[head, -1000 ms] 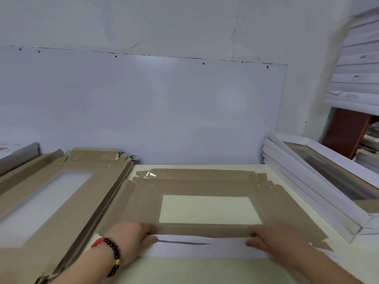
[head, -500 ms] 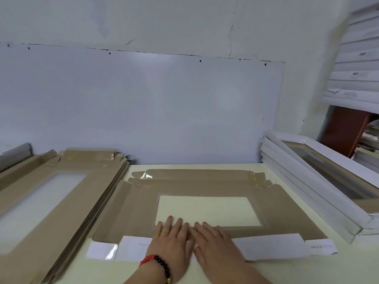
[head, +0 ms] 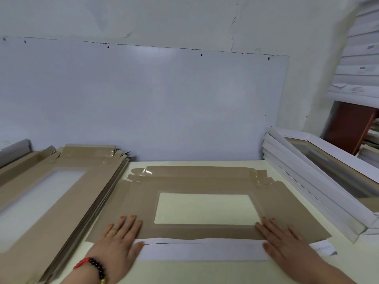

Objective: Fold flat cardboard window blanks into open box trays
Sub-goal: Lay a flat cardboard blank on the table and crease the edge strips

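Window blank (head: 205, 184): laid flat, long axis left-right, folded white flap nearest.
Left hand (head: 119, 238): fingers straight, pressed flat.
Right hand (head: 285, 240): fingers slightly spread, pressed flat.

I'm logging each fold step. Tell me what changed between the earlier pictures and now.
Half a second ago both hands lay side by side at the middle of the near flap. Now they have slid apart: the left hand presses flat near the left end, the right hand near the right end of the white flap. Nothing was gripped or released. The blank, the stack of blanks and the finished trays stayed put.
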The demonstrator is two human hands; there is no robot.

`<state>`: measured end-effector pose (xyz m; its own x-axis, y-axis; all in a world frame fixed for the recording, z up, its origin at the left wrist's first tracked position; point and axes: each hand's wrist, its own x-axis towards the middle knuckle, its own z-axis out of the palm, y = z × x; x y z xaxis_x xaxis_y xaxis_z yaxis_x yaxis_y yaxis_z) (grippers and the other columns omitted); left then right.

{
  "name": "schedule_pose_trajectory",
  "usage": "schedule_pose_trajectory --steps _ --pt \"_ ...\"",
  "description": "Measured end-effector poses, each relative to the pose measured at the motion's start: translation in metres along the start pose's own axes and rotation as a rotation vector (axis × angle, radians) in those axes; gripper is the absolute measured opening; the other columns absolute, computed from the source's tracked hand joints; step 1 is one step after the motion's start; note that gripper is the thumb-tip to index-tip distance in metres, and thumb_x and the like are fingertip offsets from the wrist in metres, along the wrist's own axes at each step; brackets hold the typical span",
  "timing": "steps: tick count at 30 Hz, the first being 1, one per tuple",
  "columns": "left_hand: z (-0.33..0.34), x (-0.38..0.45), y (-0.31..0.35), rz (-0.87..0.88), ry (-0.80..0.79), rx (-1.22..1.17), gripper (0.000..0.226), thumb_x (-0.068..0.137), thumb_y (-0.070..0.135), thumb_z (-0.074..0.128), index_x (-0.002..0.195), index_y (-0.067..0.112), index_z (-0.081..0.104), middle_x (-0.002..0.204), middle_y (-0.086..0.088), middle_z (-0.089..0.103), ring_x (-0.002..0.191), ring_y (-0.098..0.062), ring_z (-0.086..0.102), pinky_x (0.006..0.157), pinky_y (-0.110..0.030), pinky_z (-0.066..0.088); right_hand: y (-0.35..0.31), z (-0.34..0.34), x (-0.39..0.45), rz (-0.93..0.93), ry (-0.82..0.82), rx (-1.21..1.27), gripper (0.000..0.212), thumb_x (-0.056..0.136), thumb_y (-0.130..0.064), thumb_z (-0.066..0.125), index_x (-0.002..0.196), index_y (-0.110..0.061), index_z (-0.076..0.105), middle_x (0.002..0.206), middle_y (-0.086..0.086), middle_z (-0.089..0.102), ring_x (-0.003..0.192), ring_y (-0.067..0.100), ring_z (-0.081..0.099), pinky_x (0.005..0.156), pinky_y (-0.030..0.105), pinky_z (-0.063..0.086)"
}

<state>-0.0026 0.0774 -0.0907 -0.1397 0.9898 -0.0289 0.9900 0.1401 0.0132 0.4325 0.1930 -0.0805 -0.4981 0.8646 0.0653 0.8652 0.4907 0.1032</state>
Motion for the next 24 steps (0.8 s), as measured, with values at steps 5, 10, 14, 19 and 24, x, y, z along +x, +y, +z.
schedule_pose_trajectory --steps 5,10,14,19,24 --pt "-0.003 -0.008 -0.03 -0.021 0.063 -0.06 0.058 0.101 0.051 0.016 0.153 0.032 -0.001 0.159 0.015 -0.009 0.146 -0.005 -0.009 0.117 -0.025 -0.006 0.023 0.004 -0.004 0.189 -0.019 0.046 0.055 0.103 -0.047 0.012 0.15 -0.035 -0.014 0.158 -0.017 -0.016 0.145 0.003 -0.015 0.117 0.037 -0.005" --pt "-0.023 -0.02 -0.026 0.029 0.174 -0.052 0.064 0.094 0.061 0.013 0.147 0.031 0.031 0.147 0.017 0.037 0.14 -0.015 0.034 0.113 -0.029 0.015 0.008 -0.007 -0.012 0.134 0.384 -0.036 0.053 0.077 -0.022 0.033 0.111 -0.015 0.073 0.124 0.005 0.066 0.115 0.024 0.052 0.108 0.036 0.02" --pt "-0.031 -0.02 0.007 0.397 0.415 0.035 0.046 0.1 0.035 0.028 0.098 0.029 0.073 0.107 0.004 0.071 0.098 -0.023 0.067 0.09 -0.032 0.05 -0.017 -0.015 -0.007 -0.175 0.494 -0.068 0.033 0.075 -0.011 0.051 0.089 -0.024 0.078 0.099 -0.002 0.073 0.076 0.02 0.072 0.074 0.027 0.052" --pt "-0.03 -0.013 0.068 0.638 0.174 0.077 0.025 0.063 0.04 0.071 0.087 0.035 0.076 0.092 0.02 0.07 0.083 0.0 0.066 0.074 -0.01 0.049 -0.061 -0.017 0.004 -0.396 0.42 0.048 0.027 0.074 -0.051 0.074 0.079 -0.025 0.078 0.083 -0.012 0.071 0.068 0.004 0.067 0.063 0.015 0.052" --pt "-0.043 -0.011 0.107 0.538 0.154 0.107 0.056 0.07 0.045 0.072 0.123 0.027 0.066 0.115 0.013 0.067 0.101 -0.007 0.065 0.09 -0.013 0.044 -0.103 -0.024 0.018 -0.377 0.373 -0.034 0.052 0.032 -0.043 0.093 0.079 -0.026 0.078 0.073 -0.012 0.068 0.058 0.007 0.064 0.05 0.017 0.05"
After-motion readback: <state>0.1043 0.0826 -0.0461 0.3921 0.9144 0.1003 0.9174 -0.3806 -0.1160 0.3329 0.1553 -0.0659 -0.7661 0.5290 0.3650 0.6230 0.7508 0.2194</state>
